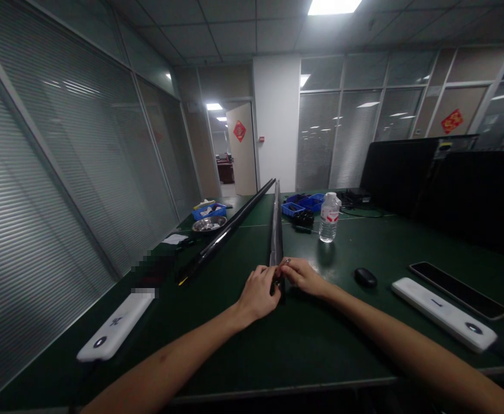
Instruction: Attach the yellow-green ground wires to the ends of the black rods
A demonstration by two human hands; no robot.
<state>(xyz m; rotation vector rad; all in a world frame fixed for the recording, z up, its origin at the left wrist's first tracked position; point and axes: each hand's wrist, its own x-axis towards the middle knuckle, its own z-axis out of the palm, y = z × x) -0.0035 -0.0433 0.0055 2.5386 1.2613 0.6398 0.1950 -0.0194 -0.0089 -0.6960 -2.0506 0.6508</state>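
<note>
A long dark strip (276, 230) lies lengthwise on the green table (320, 345), its near end between my two hands. My left hand (258, 290) is wrapped round that near end, fingers curled over it. From the right side, my right hand (301, 275) pinches a small thing at the strip's end, too small to name. The hands are almost touching. A second long black strip (223, 236), with a yellow tip at its near end, lies slanting to the left of them.
Beyond the hands are a water bottle (329, 218), blue trays (306, 203), a metal bowl (209, 224) and a blue basket (208, 211). At right lie a black mouse (365, 277), a phone (458, 289) and a white device (443, 313); another white device (117, 326) is left.
</note>
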